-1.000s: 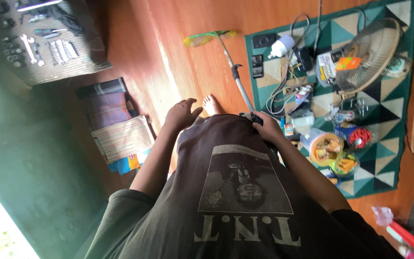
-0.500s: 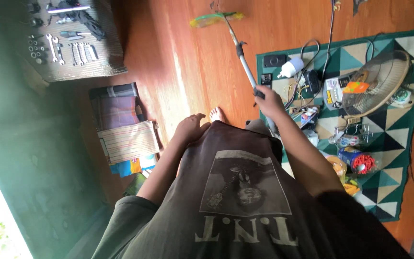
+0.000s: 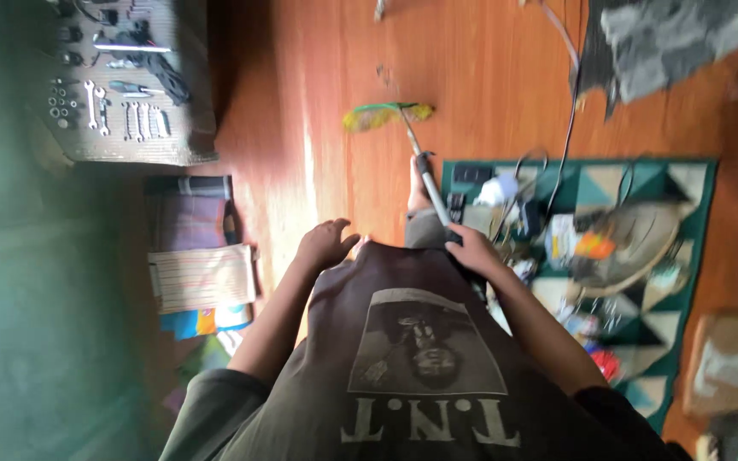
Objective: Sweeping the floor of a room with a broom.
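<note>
My right hand (image 3: 471, 249) grips the grey metal pole of a broom (image 3: 422, 162) whose green and yellow head (image 3: 383, 115) rests on the orange wooden floor ahead of me. Just left of my dark printed shirt (image 3: 412, 358), my left hand (image 3: 325, 243) hangs free with its fingers spread, holding nothing. One bare foot (image 3: 418, 192) shows beside the pole, at the edge of the rug.
A green patterned rug (image 3: 685, 256) on the right carries a fan, cables, a white bottle and small containers. A mat with wrenches and tools (image 3: 130, 94) lies at upper left. Folded cloths (image 3: 198, 273) lie on the left, and a grey cloth (image 3: 668, 38) lies at top right.
My right hand drew the broom back toward me, so its head lies closer on the floor. The view shifted, and I stepped forward beside the rug. My left hand stayed open.
</note>
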